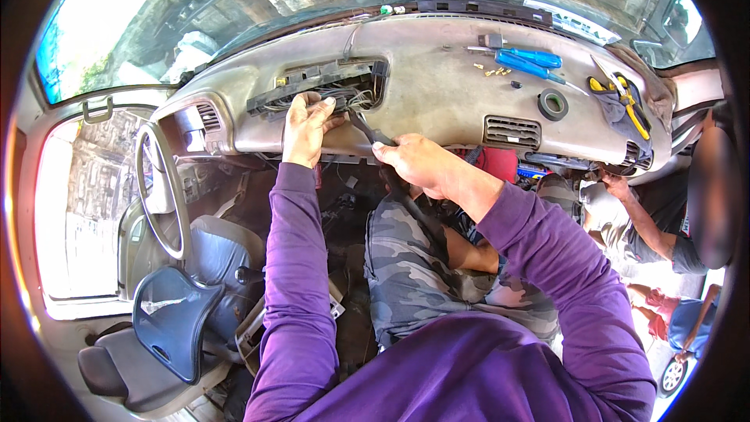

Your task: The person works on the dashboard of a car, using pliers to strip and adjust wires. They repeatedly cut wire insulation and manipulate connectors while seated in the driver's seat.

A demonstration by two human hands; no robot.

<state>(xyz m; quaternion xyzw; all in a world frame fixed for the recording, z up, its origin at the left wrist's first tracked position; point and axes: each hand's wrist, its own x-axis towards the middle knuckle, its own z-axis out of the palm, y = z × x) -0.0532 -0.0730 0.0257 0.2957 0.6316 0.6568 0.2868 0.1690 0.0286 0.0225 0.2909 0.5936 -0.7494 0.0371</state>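
A bundle of thin dark wires point(361, 98) lies in an opening in the beige dashboard point(437, 62). My left hand point(307, 126) is closed at the front of this opening, thumb and fingers pinching the wires. A long black strip point(362, 126), possibly a wrapped cable bundle, runs from the wires toward me. My right hand point(418, 162) is wrapped round it, thumb on top, and its lower fingers are hidden. Below my hand the strip hangs down over my camouflage trousers point(406, 266). A black plastic vent panel point(312, 78) sits along the opening.
On the dashboard lie blue-handled screwdrivers point(531, 59), a black tape roll point(553, 105), small brass-coloured connectors point(495, 72) and yellow-handled pliers point(637, 117). A steering wheel point(162, 191) and seat point(141, 367) stand left. Another person's hand point(617, 185) touches the dashboard's right end.
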